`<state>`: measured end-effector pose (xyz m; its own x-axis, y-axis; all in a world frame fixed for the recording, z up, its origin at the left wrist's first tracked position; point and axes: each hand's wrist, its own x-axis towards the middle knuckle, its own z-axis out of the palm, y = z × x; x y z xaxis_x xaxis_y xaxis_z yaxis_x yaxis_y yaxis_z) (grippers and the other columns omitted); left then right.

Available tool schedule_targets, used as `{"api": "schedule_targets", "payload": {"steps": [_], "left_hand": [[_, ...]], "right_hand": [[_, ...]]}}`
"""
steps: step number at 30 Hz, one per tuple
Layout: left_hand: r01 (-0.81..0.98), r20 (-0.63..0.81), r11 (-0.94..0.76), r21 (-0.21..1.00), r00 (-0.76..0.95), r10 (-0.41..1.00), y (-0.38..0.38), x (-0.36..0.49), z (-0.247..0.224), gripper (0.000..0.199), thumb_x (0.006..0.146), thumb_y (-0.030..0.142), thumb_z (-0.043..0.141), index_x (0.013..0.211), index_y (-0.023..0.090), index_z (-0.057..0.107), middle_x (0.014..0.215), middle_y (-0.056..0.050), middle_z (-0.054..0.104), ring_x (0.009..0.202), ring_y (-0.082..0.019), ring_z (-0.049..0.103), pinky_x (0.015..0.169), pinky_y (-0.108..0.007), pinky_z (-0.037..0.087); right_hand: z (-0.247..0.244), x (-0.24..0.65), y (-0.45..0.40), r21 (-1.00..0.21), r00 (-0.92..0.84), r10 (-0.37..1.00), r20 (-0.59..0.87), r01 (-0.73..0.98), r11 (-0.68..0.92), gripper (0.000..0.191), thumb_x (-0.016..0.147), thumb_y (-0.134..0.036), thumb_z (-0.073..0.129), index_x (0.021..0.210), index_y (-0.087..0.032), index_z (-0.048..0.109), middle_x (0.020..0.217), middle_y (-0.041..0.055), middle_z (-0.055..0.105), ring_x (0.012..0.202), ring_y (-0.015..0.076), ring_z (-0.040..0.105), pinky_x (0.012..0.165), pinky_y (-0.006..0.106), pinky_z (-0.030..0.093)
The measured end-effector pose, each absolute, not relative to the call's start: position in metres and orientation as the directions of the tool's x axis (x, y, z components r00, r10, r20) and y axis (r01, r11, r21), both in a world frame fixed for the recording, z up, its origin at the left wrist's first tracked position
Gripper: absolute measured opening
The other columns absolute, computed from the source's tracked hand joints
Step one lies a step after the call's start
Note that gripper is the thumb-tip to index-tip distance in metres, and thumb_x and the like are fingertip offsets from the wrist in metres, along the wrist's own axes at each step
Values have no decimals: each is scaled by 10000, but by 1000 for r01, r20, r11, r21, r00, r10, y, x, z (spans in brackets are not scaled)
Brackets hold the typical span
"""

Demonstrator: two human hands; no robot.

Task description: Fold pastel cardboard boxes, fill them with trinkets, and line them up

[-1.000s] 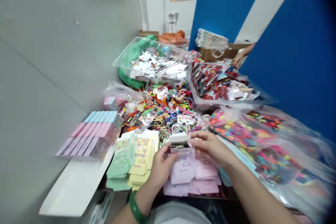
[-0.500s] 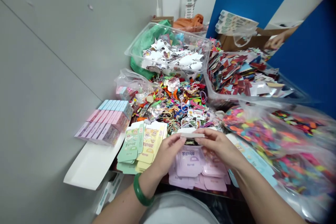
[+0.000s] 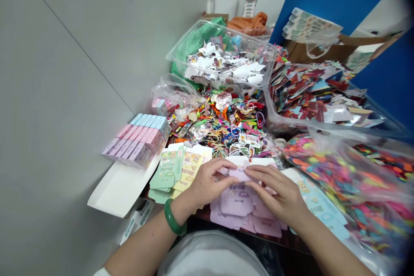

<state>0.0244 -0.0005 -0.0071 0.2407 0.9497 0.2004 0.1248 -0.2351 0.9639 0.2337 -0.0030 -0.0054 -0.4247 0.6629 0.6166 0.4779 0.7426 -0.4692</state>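
A small purple box [image 3: 239,174] is held between both hands above the flat purple cartons [image 3: 236,200]. My left hand [image 3: 215,181], with a green bangle on its wrist, pinches the box's left side between thumb and fingers. On the right side, my right hand [image 3: 274,187] grips it with thumb below and fingers above. Flat green cartons [image 3: 166,170] and yellow cartons [image 3: 191,166] lie left of my hands. Flat blue cartons [image 3: 318,202] lie to the right, partly behind my right forearm.
Stacked small boxes [image 3: 139,138] stand on a white tray [image 3: 118,187] at the left. Small colourful trinkets [image 3: 226,125] pile up beyond the cartons. Clear bins hold white cutouts [image 3: 226,62] and reddish cards [image 3: 310,90]. Bags of colourful pieces [image 3: 349,172] sit at the right.
The box in my hands has turned, from a white edge showing to its purple printed face. The view has shifted, so the scene sits further right. A hand at the upper right is gone.
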Motion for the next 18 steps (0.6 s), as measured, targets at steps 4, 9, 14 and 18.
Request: {"api": "schedule_targets", "payload": {"steps": [4,9,14,18], "left_hand": [[181,188,-227,957,210,959,4,30,3,84,761,170,750,840,181,725,834,-30,684,821,-156,639,669,-229,512],[236,340,-381,894,197,920,4,29,-7,54,814,216,713,845,182,743,841,-51,701,812,-166,665,729,-284,547],[378,563,-686,622,393,727,-1,20,-26,212,931,216,535,1018,211,728,1101,-102,680,993,-187,662,841,-342,572],[401,545,-660,635,373,751,-2,23,-26,244,926,166,521,1079,193,709,1122,-113,680,1016,-191,657,862,-339,567]], "right_hand": [[-1,230,1,-575,-400,732,551,453,681,225,869,-119,630,1062,-230,661,949,51,711,888,177,660,771,305,545],[-6,234,1,-493,-428,679,597,472,731,252,868,-97,614,1084,-214,669,990,80,702,900,189,655,763,317,540],[-18,242,1,-297,-534,560,633,501,813,400,862,-78,596,1242,-203,621,1079,133,690,876,218,653,720,350,528],[-19,246,-1,-325,-513,577,636,501,803,512,880,-52,540,1341,-275,557,1110,110,675,934,219,657,752,349,537]]}}
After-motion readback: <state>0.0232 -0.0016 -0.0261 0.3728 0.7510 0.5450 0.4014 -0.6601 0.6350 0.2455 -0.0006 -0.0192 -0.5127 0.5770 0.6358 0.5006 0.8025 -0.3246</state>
